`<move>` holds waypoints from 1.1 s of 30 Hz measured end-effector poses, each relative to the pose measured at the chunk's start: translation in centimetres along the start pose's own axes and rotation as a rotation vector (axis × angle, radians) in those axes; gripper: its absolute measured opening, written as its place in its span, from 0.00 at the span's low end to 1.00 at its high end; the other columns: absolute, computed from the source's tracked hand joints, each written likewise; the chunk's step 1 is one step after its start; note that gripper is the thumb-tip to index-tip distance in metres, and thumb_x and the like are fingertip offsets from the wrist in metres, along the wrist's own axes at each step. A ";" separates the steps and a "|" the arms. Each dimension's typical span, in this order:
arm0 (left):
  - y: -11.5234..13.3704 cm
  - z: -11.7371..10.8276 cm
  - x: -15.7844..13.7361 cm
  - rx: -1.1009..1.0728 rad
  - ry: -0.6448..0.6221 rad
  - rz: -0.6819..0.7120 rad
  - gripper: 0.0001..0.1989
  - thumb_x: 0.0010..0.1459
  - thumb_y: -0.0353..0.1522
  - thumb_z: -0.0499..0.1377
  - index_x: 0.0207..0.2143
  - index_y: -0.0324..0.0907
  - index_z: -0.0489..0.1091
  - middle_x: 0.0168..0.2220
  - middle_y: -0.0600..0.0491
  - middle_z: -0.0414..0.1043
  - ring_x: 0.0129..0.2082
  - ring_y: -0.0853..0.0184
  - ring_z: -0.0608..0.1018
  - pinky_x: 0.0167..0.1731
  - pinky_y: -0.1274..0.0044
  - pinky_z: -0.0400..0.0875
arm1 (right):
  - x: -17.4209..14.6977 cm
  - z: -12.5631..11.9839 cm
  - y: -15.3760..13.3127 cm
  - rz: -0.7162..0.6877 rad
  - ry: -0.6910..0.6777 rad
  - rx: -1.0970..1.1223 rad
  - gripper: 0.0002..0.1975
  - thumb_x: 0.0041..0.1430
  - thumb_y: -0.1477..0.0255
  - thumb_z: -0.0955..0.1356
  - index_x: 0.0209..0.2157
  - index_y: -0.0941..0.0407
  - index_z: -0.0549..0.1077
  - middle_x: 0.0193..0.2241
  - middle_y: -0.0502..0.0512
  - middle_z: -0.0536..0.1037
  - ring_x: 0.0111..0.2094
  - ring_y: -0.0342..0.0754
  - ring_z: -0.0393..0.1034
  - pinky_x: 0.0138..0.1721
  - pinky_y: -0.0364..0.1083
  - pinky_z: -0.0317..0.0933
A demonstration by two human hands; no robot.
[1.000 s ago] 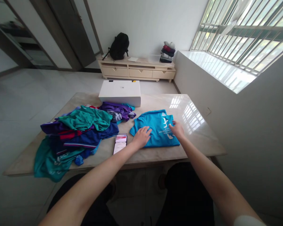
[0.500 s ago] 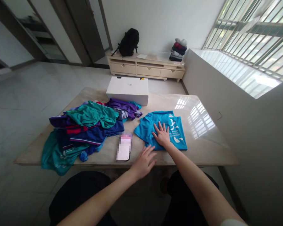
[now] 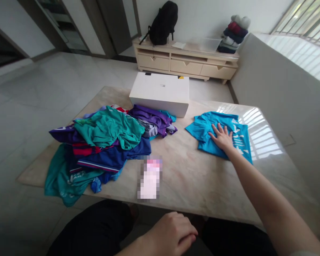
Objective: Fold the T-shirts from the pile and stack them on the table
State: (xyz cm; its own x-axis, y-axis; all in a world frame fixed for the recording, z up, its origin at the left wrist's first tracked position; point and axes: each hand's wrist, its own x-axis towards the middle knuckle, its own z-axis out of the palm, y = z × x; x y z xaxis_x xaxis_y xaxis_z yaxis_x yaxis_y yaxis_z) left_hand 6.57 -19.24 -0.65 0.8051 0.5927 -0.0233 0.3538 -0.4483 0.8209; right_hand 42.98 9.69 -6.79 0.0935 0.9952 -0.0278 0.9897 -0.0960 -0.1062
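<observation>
A folded blue T-shirt (image 3: pixel 208 124) with white print lies on the right part of the table. My right hand (image 3: pixel 223 138) presses flat on top of it, fingers spread, without gripping the cloth. Below the table's front edge, in front of my lap, hovers my left hand (image 3: pixel 176 229). Its fingers are loosely curled together, and no object shows in them. Closest to that hand is a phone (image 3: pixel 149 181) with a lit, blurred screen, lying near the edge.
A heap of loose clothes, topped by a green shirt (image 3: pixel 106 126), covers the table's left side and hangs over its front edge. Behind it stands a white box (image 3: pixel 160 90). Farther back, a low cabinet (image 3: pixel 185 67) carries a black backpack (image 3: pixel 164 23) and stacked folded clothes (image 3: pixel 233 33).
My right hand and the blue T-shirt have shifted right across the table. My left hand has drawn back from beside the shirt to my lap, its fingers curling. The view has tilted downward.
</observation>
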 end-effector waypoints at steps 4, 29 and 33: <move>-1.0 0.4 -0.6 0.008 -0.021 -0.024 0.08 0.63 0.32 0.63 0.45 0.44 0.77 0.39 0.54 0.82 0.39 0.65 0.82 0.43 0.76 0.72 | 5.5 -0.7 6.9 -0.014 0.027 -0.033 0.34 0.71 0.48 0.55 0.73 0.44 0.54 0.74 0.59 0.50 0.74 0.68 0.40 0.66 0.77 0.36; -2.5 -0.9 -0.7 0.039 0.004 -0.070 0.14 0.65 0.37 0.57 0.47 0.44 0.80 0.46 0.49 0.83 0.46 0.55 0.83 0.43 0.72 0.73 | -9.1 -7.3 -39.1 -0.505 0.106 0.622 0.11 0.65 0.69 0.67 0.42 0.54 0.83 0.49 0.59 0.79 0.53 0.58 0.70 0.56 0.55 0.64; -2.9 -1.4 -0.3 0.051 0.020 -0.126 0.16 0.65 0.38 0.57 0.48 0.44 0.81 0.46 0.47 0.83 0.47 0.55 0.82 0.46 0.71 0.73 | -7.4 -17.2 -35.6 -0.507 0.233 0.787 0.21 0.71 0.58 0.61 0.46 0.56 0.80 0.37 0.54 0.80 0.41 0.51 0.74 0.45 0.49 0.69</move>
State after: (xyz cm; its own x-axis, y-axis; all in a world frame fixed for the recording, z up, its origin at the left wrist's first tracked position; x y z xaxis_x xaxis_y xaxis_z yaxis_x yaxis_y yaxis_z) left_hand 4.60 -17.13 -2.23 0.7433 0.6594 -0.1127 0.4755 -0.4023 0.7823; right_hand 8.91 6.08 14.25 -0.2220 0.8920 0.3937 0.5705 0.4463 -0.6895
